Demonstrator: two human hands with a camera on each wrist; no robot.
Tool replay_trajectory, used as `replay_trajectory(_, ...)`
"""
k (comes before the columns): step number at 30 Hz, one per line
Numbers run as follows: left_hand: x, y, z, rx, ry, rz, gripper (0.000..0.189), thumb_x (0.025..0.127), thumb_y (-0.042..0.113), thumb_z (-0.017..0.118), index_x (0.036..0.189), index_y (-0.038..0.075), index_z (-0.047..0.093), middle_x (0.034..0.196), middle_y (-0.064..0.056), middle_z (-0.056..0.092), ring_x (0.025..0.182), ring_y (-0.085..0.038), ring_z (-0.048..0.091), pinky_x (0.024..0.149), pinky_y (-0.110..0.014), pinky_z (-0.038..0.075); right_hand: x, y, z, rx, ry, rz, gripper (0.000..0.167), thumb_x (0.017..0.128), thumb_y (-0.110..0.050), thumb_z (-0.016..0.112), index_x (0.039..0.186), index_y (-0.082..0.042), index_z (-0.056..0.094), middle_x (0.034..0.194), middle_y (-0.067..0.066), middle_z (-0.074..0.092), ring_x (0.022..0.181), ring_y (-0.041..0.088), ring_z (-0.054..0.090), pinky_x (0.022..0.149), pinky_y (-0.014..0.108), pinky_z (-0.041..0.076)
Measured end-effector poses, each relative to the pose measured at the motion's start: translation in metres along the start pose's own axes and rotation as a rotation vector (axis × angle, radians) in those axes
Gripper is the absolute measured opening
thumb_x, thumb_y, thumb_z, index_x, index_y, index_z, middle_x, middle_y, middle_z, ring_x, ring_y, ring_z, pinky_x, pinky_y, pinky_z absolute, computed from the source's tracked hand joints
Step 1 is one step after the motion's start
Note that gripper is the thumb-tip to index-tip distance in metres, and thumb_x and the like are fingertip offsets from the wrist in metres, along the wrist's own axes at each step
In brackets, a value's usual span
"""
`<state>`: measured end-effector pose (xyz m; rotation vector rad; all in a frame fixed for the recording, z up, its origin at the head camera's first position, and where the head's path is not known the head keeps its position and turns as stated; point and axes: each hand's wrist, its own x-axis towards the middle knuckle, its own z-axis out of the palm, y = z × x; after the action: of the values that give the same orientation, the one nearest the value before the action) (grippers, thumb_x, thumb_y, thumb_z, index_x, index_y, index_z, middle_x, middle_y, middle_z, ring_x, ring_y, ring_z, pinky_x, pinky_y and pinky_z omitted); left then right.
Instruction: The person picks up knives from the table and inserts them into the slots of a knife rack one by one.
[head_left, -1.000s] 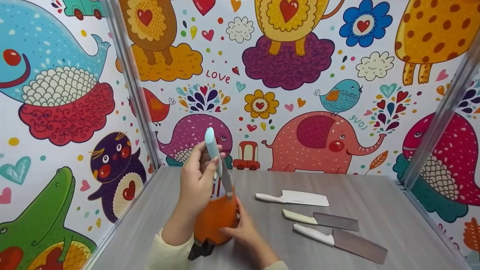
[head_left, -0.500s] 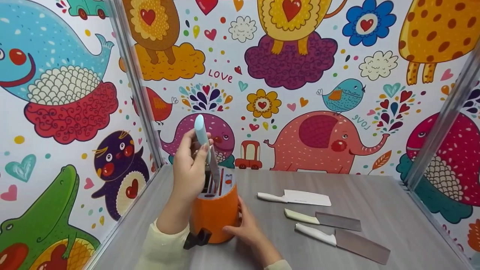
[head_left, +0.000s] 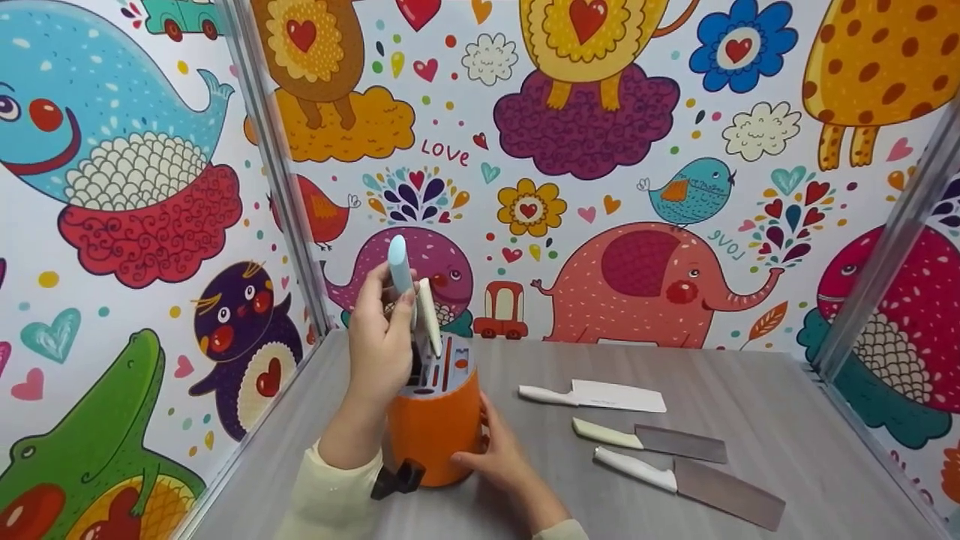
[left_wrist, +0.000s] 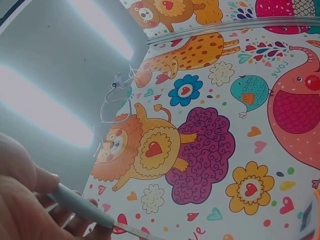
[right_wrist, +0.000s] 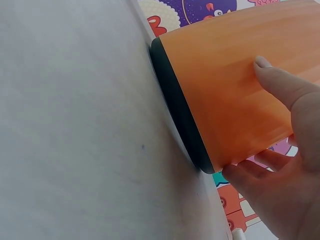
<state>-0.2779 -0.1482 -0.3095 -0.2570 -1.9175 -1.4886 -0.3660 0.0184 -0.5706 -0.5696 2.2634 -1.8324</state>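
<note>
In the head view my left hand (head_left: 379, 330) holds a knife upright by its light blue handle (head_left: 400, 262), over the orange knife block (head_left: 435, 435). The left wrist view shows fingers and thumb around this handle (left_wrist: 82, 205), with a thin strip of blade (left_wrist: 132, 229) beyond. Just right of the handle, a pale cream strip (head_left: 429, 319) slants down to the block's slotted top; whether it is blade or another handle I cannot tell. My right hand (head_left: 499, 457) grips the block's right side. Its thumb lies on the orange wall (right_wrist: 215, 90) in the right wrist view.
Right of the block, a white cleaver (head_left: 619, 396), a cream-handled knife (head_left: 679, 442) and a white-handled cleaver (head_left: 727, 491) lie on the grey table (head_left: 675, 367). Cartoon-printed walls (head_left: 637, 195) enclose the table's back and sides. A black piece (head_left: 397, 480) sits by the left sleeve.
My left hand and the knife have shifted left, uncovering more of the block's slotted top. The pale strip beside the handle stands out now, where grey blade showed before. My right hand keeps its grip.
</note>
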Motion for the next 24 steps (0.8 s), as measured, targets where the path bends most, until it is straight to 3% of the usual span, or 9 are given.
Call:
replay_trajectory(12,0.008,-0.023,0.010,0.046,0.053,-0.001,0.039,0.108,0.005,0.057,0.147,0.002,0.054,0.135,-0.015,0.070,0.119,-0.030,0.069,0.111,-0.052,0.056,0.000,0.001,-0.005,-0.043,0.017,-0.026,0.113,0.082,-0.039,0.094,0.170,-0.024,0.024,0.170,0.012,0.040,0.152,0.040,0.042,0.125,0.065,0.036)
replay_trajectory(21,0.010,-0.054,0.016,0.038,0.087,-0.106,0.041,0.109,0.006,0.056,0.150,0.002,0.051,0.141,-0.019,0.066,0.126,-0.037,0.065,0.116,-0.056,0.051,0.001,0.001,-0.001,-0.027,0.024,-0.002,0.113,0.080,-0.042,0.094,0.169,-0.030,0.026,0.170,0.007,0.040,0.152,0.037,0.043,0.125,0.064,0.037)
replay_trajectory(24,0.009,-0.067,0.019,0.029,0.082,-0.134,0.042,0.110,0.007,0.055,0.151,0.003,0.049,0.144,-0.019,0.063,0.130,-0.037,0.063,0.117,-0.057,0.049,0.000,0.001,0.001,-0.028,0.028,-0.023,0.113,0.081,-0.038,0.095,0.169,-0.027,0.026,0.170,0.010,0.040,0.151,0.040,0.044,0.124,0.065,0.038)
